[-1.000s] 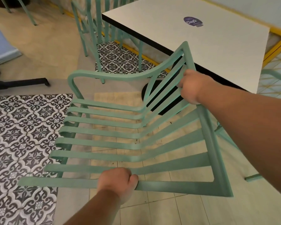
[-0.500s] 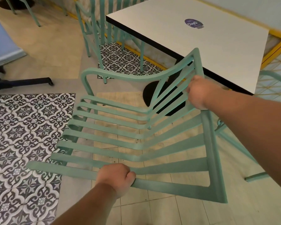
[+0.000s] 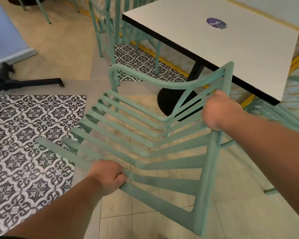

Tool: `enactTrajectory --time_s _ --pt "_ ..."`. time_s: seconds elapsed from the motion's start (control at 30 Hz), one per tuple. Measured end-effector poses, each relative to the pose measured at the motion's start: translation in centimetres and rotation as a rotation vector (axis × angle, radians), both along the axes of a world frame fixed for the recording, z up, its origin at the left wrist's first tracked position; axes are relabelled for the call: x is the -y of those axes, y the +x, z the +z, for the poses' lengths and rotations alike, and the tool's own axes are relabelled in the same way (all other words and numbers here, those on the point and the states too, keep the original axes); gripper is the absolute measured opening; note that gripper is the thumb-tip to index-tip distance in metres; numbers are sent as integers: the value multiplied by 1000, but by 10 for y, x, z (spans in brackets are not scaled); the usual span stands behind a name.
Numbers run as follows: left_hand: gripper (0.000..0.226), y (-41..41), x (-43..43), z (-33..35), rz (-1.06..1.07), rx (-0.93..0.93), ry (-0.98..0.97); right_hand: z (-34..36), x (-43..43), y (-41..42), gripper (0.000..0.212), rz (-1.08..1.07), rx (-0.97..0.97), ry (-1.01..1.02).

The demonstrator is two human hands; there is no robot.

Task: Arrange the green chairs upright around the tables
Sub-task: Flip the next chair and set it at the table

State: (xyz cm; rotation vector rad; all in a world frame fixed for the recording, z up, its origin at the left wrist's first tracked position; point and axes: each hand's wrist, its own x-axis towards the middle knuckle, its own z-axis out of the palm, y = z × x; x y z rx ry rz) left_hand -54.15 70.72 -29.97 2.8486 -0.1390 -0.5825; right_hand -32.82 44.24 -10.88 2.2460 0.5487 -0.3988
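A green slatted chair (image 3: 152,135) is held tilted above the floor in front of me, its backrest toward the table. My left hand (image 3: 109,175) grips the nearest slat of the chair's frame. My right hand (image 3: 219,111) grips the top rail of the backrest, close to the white table's (image 3: 214,45) near corner. A second green chair (image 3: 110,31) stands upright at the table's far left side. Part of another green chair (image 3: 283,118) shows under the table's right edge.
The table stands on a black post with a round black base (image 3: 171,102). A black chair base (image 3: 24,81) lies on the floor at the left. Patterned tiles (image 3: 24,135) cover the left floor. A yellow-edged step (image 3: 162,59) runs behind the table.
The chair has swung to the right and nearer the table in both hands, its near slat now slanting more. Both grips are unchanged.
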Motion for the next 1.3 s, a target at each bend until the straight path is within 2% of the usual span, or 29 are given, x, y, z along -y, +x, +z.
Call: enactTrajectory --time_s 0.23,0.37,0.47,0.67,0.77,0.83,0.9,1.0,1.03,1.07,1.1,1.17,1.23,1.3 --pt "46 13 -28 -6 -76 32 47 6 -12 -8 35 -29 -66 28" --pt "50 20 -53 -9 -86 53 58 6 -19 -20 28 -38 -63 55" --pt "52 28 -71 -9 -125 59 108 2 -22 -25 30 7 -70 36" --pt "59 38 -78 -12 -152 31 150 5 -28 -26 32 -63 -32 171" --pt "59 40 -74 -5 -102 -58 231 8 -28 -29 37 -125 -12 226" --pt "56 41 -65 4 -35 -137 307 11 -30 -33 39 -165 4 264" --pt "45 39 -44 18 159 -237 206 12 -32 -35 37 -208 22 310" --pt "39 33 4 57 550 -375 -474 14 -35 -36 34 -276 49 379" --pt "41 31 20 71 581 -376 -630 13 -35 -36 34 -305 53 416" --pt "43 29 36 85 570 -355 -699 12 -34 -36 33 -352 68 468" --pt "44 26 50 96 559 -348 -720 12 -35 -34 28 -388 72 513" --pt "49 17 70 105 573 -374 -618 8 -33 -31 15 -471 81 612" --pt "61 9 76 96 638 -364 -414 6 -32 -30 32 -517 99 616" --pt "77 5 70 82 818 -373 -306 4 -31 -26 50 -579 116 597"
